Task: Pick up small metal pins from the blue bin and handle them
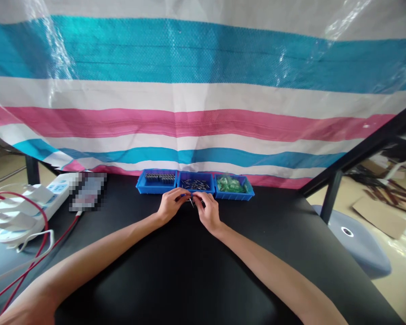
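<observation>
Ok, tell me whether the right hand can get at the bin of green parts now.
Probably yes: the right hand sits just in front of the green-parts bin, bare tabletop between, though it pinches a small metal part.

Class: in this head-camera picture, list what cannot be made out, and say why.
Head view: small part between left hand and right hand, too tiny and half covered by them.
Contents of the three blue trays: too small to identify.
Patch beside the power strip: pixelated.
Whatever lies behind the striped tarp: hidden.
</observation>
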`<state>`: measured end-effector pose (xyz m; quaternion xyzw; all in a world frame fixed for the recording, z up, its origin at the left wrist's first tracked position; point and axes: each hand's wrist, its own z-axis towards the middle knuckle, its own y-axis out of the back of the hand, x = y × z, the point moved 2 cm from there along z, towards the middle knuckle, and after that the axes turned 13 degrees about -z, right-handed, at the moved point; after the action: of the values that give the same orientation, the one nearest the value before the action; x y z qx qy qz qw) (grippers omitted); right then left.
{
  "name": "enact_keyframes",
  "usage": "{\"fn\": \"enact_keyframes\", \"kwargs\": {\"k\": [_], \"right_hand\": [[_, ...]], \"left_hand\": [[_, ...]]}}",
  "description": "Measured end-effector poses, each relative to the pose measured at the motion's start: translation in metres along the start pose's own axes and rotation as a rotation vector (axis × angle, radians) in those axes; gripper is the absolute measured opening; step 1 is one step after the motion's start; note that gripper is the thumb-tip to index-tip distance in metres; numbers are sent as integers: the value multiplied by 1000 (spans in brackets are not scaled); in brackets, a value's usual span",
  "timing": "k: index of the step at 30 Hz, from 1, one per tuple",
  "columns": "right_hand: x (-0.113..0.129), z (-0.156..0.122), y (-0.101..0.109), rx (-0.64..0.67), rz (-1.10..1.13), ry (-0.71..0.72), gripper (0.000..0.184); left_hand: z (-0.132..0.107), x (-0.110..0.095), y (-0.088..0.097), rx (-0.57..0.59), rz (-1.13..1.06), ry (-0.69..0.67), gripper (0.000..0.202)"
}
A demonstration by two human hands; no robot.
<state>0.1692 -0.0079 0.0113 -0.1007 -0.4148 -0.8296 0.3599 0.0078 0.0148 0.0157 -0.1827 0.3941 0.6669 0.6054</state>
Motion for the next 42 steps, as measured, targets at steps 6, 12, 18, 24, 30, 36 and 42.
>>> {"fn": "enact_keyframes", "kwargs": {"k": [6, 12, 18, 24, 30, 36, 42], "right_hand": [[2, 2, 0, 8, -3, 25, 16], [4, 2, -1, 82, -27, 61, 19], [5, 4, 0, 76, -10, 20, 21], [3, 2, 0, 63, 23, -14, 19], [3, 2, 1, 56, 50, -10, 18], [4, 2, 1, 34, 46, -26, 17], [4, 1, 2, 36, 104, -36, 20]], "left_hand": [[0, -7, 3, -43, 13, -27, 13], [-3, -14, 4, -56, -6, -48, 12], [-10, -11, 3, -95, -171, 103, 12], [-12, -3, 3, -149, -137, 119, 12], [-11, -7, 4, -131, -145, 110, 12], [-10, -4, 7, -119, -17, 43, 17], [-7, -7, 7, -63, 68, -58, 24]]}}
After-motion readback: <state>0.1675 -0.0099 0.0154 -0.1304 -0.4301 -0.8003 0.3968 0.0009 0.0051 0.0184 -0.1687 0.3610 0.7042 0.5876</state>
